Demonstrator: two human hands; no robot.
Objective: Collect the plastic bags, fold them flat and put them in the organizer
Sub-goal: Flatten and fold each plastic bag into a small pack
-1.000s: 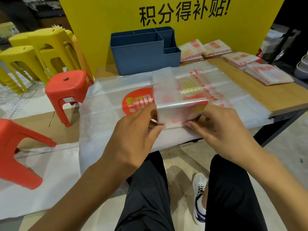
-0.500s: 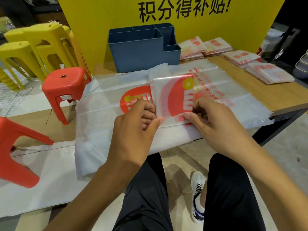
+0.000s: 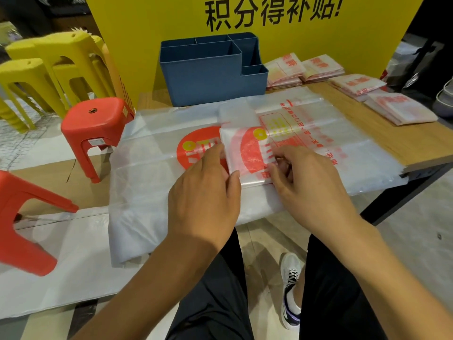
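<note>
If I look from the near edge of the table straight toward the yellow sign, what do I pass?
Left hand and right hand → folded plastic bag they hold → blue organizer → yellow sign.

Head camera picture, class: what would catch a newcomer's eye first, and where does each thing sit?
Centre front, the left hand and the right hand pinch a folded plastic bag with a red print, lying on larger clear bags spread over the wooden table. Behind it stands a blue organizer against a yellow sign. Stacks of folded bags lie at the right, and a red stool stands at the left.
</note>
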